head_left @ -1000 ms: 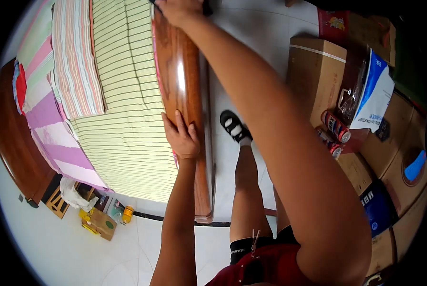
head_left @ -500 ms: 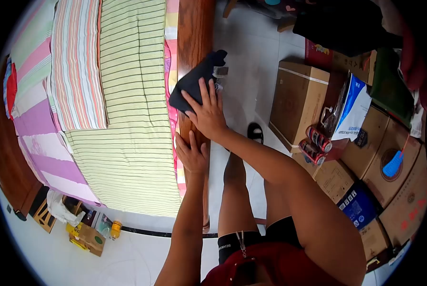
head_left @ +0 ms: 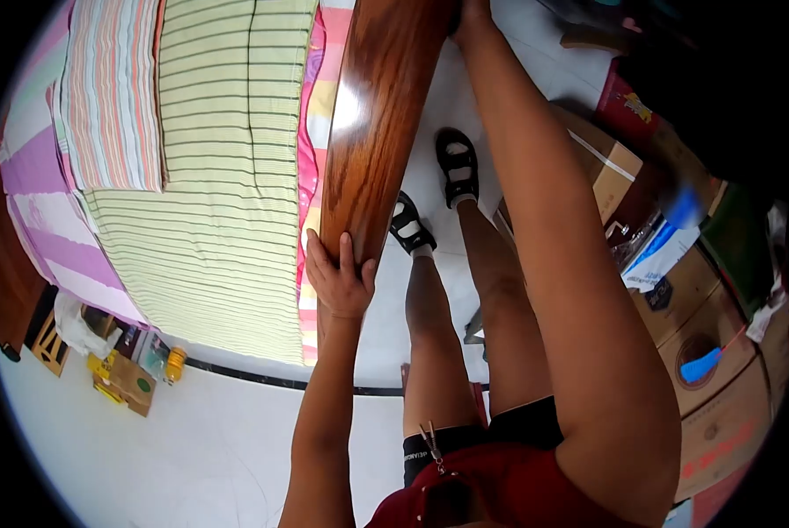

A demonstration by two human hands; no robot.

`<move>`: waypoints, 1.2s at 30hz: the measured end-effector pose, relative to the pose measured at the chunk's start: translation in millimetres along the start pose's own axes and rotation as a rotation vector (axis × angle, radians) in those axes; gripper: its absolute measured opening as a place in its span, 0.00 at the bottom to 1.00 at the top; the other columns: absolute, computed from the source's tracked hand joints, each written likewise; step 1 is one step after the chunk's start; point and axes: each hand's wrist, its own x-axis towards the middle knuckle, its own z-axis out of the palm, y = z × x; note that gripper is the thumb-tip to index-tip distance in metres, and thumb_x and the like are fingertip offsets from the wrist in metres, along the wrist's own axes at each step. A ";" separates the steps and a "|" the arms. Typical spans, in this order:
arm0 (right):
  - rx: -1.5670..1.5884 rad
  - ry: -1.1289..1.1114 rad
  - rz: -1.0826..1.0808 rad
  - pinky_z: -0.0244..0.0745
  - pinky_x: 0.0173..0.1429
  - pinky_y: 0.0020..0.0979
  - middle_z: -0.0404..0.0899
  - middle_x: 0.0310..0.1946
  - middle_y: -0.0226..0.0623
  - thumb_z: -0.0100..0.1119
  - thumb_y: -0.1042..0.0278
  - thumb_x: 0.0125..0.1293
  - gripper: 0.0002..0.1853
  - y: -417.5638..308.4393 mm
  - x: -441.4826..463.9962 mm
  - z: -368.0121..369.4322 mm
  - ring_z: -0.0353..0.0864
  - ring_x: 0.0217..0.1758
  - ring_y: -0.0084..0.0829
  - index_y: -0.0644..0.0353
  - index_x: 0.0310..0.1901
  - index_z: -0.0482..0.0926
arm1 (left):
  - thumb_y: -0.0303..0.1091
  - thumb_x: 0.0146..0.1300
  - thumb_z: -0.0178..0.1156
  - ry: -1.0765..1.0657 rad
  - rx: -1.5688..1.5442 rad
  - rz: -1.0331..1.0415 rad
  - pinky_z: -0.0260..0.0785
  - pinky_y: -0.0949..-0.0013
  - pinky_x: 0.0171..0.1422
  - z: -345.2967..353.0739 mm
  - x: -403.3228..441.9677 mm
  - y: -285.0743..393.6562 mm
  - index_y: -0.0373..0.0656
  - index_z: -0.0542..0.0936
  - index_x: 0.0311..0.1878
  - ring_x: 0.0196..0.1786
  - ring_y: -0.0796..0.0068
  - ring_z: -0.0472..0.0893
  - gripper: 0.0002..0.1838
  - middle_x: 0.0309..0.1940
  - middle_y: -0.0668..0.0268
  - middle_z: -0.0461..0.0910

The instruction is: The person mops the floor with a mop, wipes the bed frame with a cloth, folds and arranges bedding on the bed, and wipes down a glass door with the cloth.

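Through the head camera I see a long, glossy, reddish-brown wooden board (head_left: 381,114) edging a bed, running from just ahead of my torso to the top border of the view. My left hand (head_left: 340,283) lies palm down on the board's near end, fingers loosely spread, gripping nothing. My right hand (head_left: 475,12) is stretched to the board's far end and cut off by the border; a dark sliver shows beside it, but I cannot tell what that is or whether the fingers are closed.

As for progress, I judge the work to be underway rather than finished, since both hands are at the board. The stretch between them shows grain and a bright glare, with no mark that separates a done part from an undone one, so I cannot say how much is left; the far end lies out of view.

Alongside the board, on its bed side, lies a pale green mattress cover with thin dark stripes (head_left: 227,132). On its other side, my feet stand in black strapped sandals (head_left: 458,180), with brown cardboard boxes (head_left: 619,180) beyond.
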 end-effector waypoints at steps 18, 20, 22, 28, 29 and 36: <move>0.530 0.038 0.741 0.58 0.78 0.44 0.64 0.73 0.49 0.39 0.48 0.79 0.29 237.3 -292.8 -32.0 0.66 0.73 0.45 0.57 0.72 0.63 | 0.57 0.72 0.49 0.016 0.014 -0.019 0.63 0.40 0.64 -1.3 1.8 1.5 0.53 0.68 0.73 0.66 0.32 0.67 0.31 0.72 0.34 0.58; 0.428 0.128 0.752 0.58 0.78 0.44 0.67 0.71 0.43 0.34 0.48 0.80 0.27 174.7 -296.3 -4.6 0.68 0.72 0.40 0.55 0.71 0.65 | 0.53 0.70 0.54 -0.001 0.012 -0.005 0.62 0.41 0.67 -4.4 4.4 1.5 0.51 0.68 0.73 0.68 0.32 0.65 0.31 0.73 0.35 0.56; 0.469 0.253 0.805 0.58 0.78 0.43 0.70 0.69 0.41 0.32 0.48 0.80 0.28 127.3 -292.0 6.8 0.68 0.72 0.39 0.56 0.70 0.66 | 0.51 0.68 0.57 -0.007 -0.002 -0.001 0.61 0.42 0.68 -7.0 5.0 2.4 0.50 0.68 0.73 0.69 0.33 0.65 0.32 0.74 0.36 0.55; 0.456 0.063 0.285 0.71 0.71 0.41 0.75 0.65 0.33 0.42 0.52 0.79 0.23 21.2 -219.6 -4.4 0.76 0.64 0.36 0.55 0.66 0.73 | 0.52 0.61 0.65 0.053 -0.108 -0.013 0.64 0.48 0.66 -10.3 8.4 1.6 0.53 0.72 0.71 0.67 0.38 0.68 0.35 0.73 0.39 0.59; 0.327 0.070 0.216 0.74 0.67 0.41 0.75 0.66 0.35 0.46 0.51 0.78 0.24 -8.9 -214.0 17.1 0.77 0.62 0.36 0.54 0.68 0.71 | 0.51 0.63 0.63 0.060 -0.143 -0.015 0.63 0.49 0.68 -12.6 8.3 1.9 0.48 0.69 0.72 0.68 0.39 0.68 0.36 0.75 0.41 0.57; -1.410 -0.130 -0.898 0.43 0.80 0.47 0.48 0.80 0.42 0.46 0.41 0.75 0.31 -11.6 -149.8 41.5 0.45 0.82 0.49 0.55 0.70 0.71 | 0.51 0.61 0.64 0.186 -0.358 -0.037 0.60 0.49 0.72 -19.8 0.6 -1.7 0.45 0.68 0.72 0.72 0.43 0.64 0.38 0.76 0.46 0.56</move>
